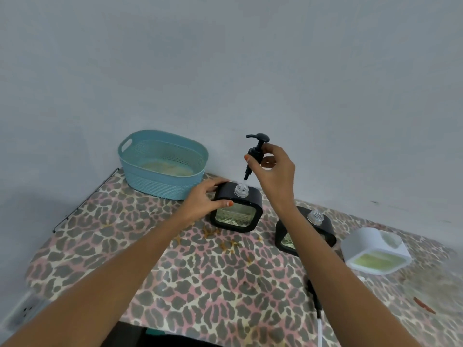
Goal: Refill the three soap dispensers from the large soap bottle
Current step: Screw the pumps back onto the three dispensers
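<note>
A black square soap dispenser [248, 201] stands on the table with its clear threaded neck uncovered. My left hand [204, 200] grips its left side. Just above the neck, my right hand [274, 166] pinches a black pump head [255, 152], lifted clear of the opening. To the right stands a second black dispenser [323, 227], also without a pump, partly hidden by my right forearm. Further right a white dispenser [375, 251] with pale yellow-green liquid stands with its top open. No large soap bottle is in view.
A light blue plastic basket [140, 171] sits at the back left against the grey wall. The table carries a leopard-print cloth [200, 284]. A black pump with a white tube [317, 304] lies near the front edge, under my right arm.
</note>
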